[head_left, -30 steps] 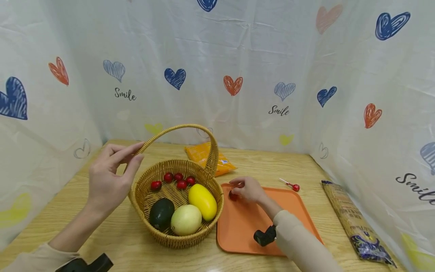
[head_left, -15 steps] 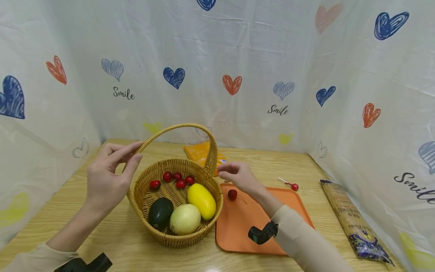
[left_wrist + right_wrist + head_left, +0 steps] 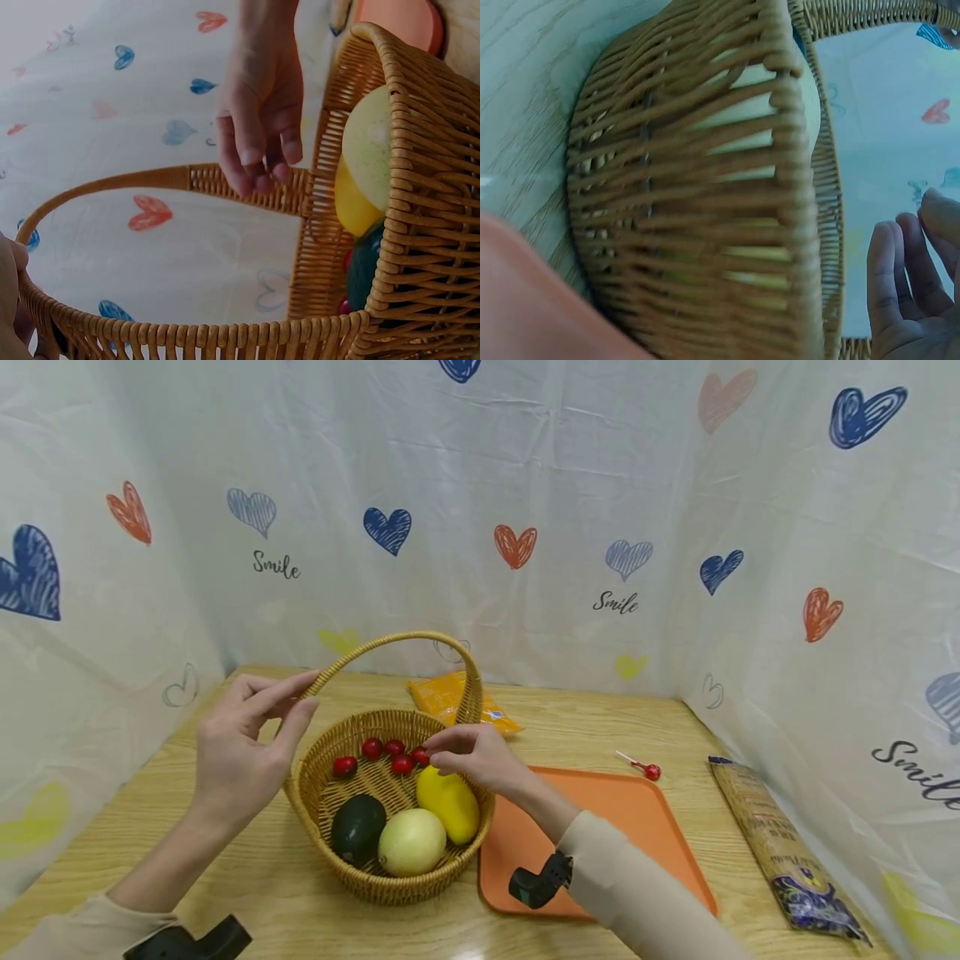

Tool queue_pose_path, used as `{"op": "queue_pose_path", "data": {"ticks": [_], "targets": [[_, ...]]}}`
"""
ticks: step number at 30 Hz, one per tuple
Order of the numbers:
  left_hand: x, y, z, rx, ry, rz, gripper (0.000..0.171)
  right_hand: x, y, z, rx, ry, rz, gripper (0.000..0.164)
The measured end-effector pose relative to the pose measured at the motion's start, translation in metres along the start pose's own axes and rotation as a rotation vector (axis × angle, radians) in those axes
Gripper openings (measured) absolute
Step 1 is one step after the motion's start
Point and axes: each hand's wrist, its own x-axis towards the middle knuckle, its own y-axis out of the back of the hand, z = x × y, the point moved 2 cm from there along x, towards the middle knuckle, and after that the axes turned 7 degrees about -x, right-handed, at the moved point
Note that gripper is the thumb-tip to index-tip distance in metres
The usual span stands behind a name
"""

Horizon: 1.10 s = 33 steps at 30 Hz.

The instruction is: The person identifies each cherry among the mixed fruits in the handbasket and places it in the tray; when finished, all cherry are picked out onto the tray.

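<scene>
My left hand [image 3: 243, 760] pinches the arched handle [image 3: 405, 636] of a wicker basket [image 3: 405, 890] between fingers and thumb. Inside the basket lie several red cherries [image 3: 402, 765], a yellow oval fruit [image 3: 453, 810], a dark green avocado-shaped fruit [image 3: 358, 829] and a pale green round fruit [image 3: 412, 842]. Above the basket's right side is my right hand [image 3: 483, 756], its fingertips near the cherries. In the left wrist view the right hand [image 3: 262, 112] has loosely bent fingers with nothing seen between them. The right forearm crosses an orange tray [image 3: 607, 818], hiding part of it.
Behind the basket lies an orange packet [image 3: 438, 695]. A red lollipop [image 3: 652, 772] sits just beyond the tray. Farther right is a long brown and blue bag [image 3: 787, 852]. Heart-printed curtains [image 3: 450, 593] enclose the wooden table [image 3: 585, 727] at the back and sides.
My right hand has let go of a cherry on the tray and moved left over the basket. That cherry is now hidden behind the right arm. The left hand stays on the handle.
</scene>
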Motion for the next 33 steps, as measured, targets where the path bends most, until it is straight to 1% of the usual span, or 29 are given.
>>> {"op": "queue_pose_path", "data": {"ticks": [2,4,9,13,16,20,24,29,31,33], "targets": [[0.000,0.000,0.000,-0.004,-0.001,-0.003,0.033,0.003,-0.004,-0.002,-0.009,0.002,-0.008,0.025],[0.000,-0.001,0.001,-0.007,-0.001,-0.007,0.033,0.008,-0.007,0.002,-0.026,-0.007,-0.009,0.026],[0.000,0.000,0.002,-0.013,0.007,-0.014,0.033,0.021,-0.014,0.007,-0.119,-0.050,0.014,0.024],[0.000,0.001,0.002,-0.019,0.016,-0.017,0.033,0.035,-0.024,0.006,-0.214,-0.077,0.018,0.020],[0.000,0.002,0.002,-0.011,0.024,-0.020,0.033,0.043,-0.031,0.005,-0.281,-0.089,0.018,0.021],[0.000,0.002,0.002,-0.001,0.030,-0.024,0.032,0.050,-0.036,0.005,-0.309,-0.122,0.032,0.023],[0.000,0.002,0.001,0.002,0.028,-0.025,0.032,0.054,-0.035,0.006,-0.332,-0.164,0.046,0.023],[0.000,0.002,0.001,-0.004,0.029,-0.026,0.032,0.058,-0.026,0.001,-0.413,-0.226,0.060,0.024],[0.000,0.001,0.002,-0.004,0.028,-0.026,0.032,0.060,-0.023,-0.002,-0.435,-0.238,0.064,0.024],[0.000,0.001,0.001,-0.005,0.027,-0.024,0.032,0.063,-0.023,-0.004,-0.442,-0.233,0.067,0.025]]}}
